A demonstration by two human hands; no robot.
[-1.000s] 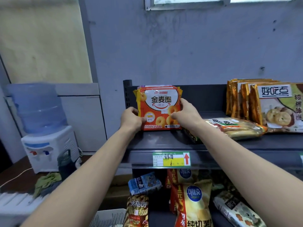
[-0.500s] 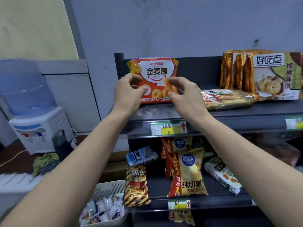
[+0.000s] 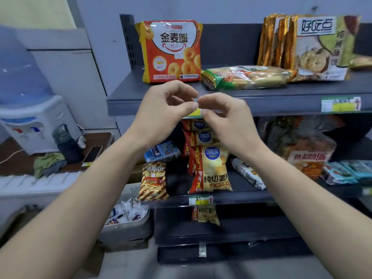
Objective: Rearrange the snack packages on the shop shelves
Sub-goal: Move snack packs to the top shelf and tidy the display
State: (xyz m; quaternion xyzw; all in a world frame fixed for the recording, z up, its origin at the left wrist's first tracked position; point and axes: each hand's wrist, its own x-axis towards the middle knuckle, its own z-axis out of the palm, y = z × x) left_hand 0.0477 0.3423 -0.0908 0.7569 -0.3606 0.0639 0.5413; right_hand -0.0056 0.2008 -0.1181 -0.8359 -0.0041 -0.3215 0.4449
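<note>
Snack packages: orange ring-biscuit pack (image 3: 171,51) stood upright at 12 o'clock on top shelf (image 3: 261,101). Judged light, crinkly, crushable; best gripped by side edges. Left hand (image 3: 161,113) and right hand (image 3: 225,119) were held loosely curled, empty, fingertips nearly meeting. Flat bread pack (image 3: 245,77) lay alongside at 1 o'clock, crowding it.

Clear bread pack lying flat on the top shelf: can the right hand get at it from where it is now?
Probably yes. The right hand hangs in front of the top shelf's edge, holding nothing, and the bread pack lies just up and right of it near the front, with nothing on top of it.
</note>
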